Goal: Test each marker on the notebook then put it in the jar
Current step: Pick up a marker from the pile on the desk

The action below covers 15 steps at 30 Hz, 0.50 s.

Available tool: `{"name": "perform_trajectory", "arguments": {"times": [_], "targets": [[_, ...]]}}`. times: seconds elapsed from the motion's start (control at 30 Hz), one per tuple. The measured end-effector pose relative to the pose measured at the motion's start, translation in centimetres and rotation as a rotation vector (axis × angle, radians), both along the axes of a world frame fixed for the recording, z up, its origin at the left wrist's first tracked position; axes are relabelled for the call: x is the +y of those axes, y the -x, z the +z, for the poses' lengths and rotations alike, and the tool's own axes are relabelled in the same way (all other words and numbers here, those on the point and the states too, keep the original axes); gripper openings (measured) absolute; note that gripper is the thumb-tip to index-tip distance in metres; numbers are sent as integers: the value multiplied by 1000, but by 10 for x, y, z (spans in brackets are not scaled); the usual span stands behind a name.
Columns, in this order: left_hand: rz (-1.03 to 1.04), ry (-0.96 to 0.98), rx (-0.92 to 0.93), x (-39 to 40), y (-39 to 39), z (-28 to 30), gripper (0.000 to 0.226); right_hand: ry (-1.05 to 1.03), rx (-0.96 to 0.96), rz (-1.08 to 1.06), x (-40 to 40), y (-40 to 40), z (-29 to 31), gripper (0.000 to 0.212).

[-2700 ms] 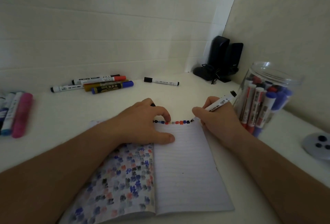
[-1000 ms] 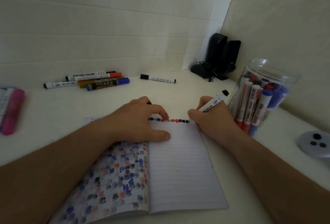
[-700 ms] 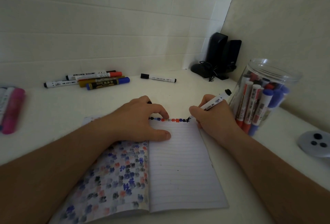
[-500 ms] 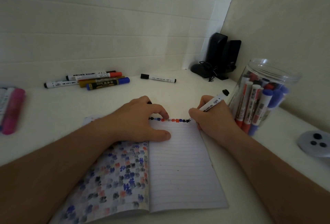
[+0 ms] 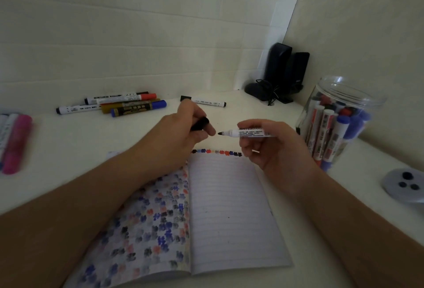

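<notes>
An open lined notebook [image 5: 231, 209] lies in front of me, with a row of coloured marks along the top edge of its right page. My right hand [image 5: 273, 147] holds a white marker [image 5: 247, 132] level above the page, its black tip pointing left. My left hand [image 5: 181, 133] is lifted off the paper and pinches the black cap [image 5: 200, 123], a short gap from the tip. A clear jar [image 5: 337, 117] at the right holds several capped markers.
Several loose markers [image 5: 119, 105] lie in a group near the back wall, one more marker [image 5: 204, 101] further right. Pink and white pens [image 5: 13, 143] sit at the left edge. Black speakers [image 5: 282, 74] fill the corner. A grey round object [image 5: 406, 184] lies at the right.
My right hand has lifted the marker off the page and turned it level. My left hand has risen from the notebook with the cap, and now faces the marker tip.
</notes>
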State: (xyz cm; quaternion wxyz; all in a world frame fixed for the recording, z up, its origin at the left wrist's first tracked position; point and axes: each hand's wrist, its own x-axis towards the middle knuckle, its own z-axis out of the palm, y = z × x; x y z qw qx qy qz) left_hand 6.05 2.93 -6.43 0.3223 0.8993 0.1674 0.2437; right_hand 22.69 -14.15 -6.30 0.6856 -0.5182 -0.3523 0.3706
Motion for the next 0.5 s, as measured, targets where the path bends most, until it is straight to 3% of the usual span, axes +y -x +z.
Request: {"name": "perform_trajectory", "arguments": {"times": [0.1,0.3,0.5], "targets": [[-39,-6,21,-1,0,-3,14,12,69,44,-2,-1,3,44],[-26,-45,38,-4,-1,-1,19,-8,88,-25,0,2,6,16],[-55,-47,48,-7,1,0,19,61,-24,-83,4,2,2,10]]}}
